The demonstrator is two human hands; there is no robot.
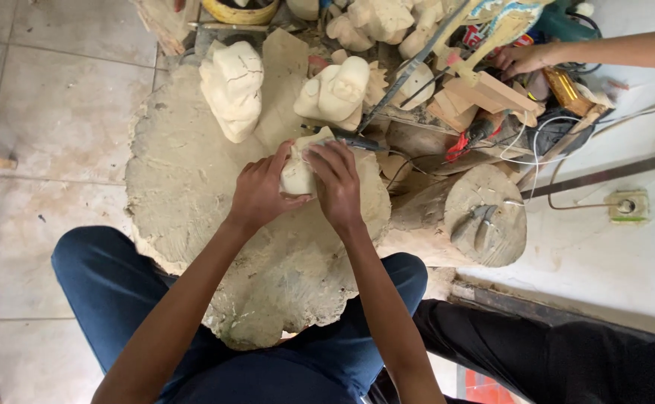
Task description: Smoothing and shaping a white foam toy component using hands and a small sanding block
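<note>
- Near, both hands meet on a small pale wood carving point(297, 173) resting on a big rough stump point(193, 194); the left hand point(262, 193) cups it closed, and the right hand point(336, 183) is wrapped around its far side with a thin metal tool point(357, 142).
- Risk, as I judge it: the tool could slip toward the left fingers, since they sit just beside its edge.
- Right, pliers point(473, 224) lie on a log end.
- Far, pale roughed-out carvings point(232, 88) stand; another person's hand point(518, 58) reaches among clutter, where a red-printed package is too hidden to describe.
</note>
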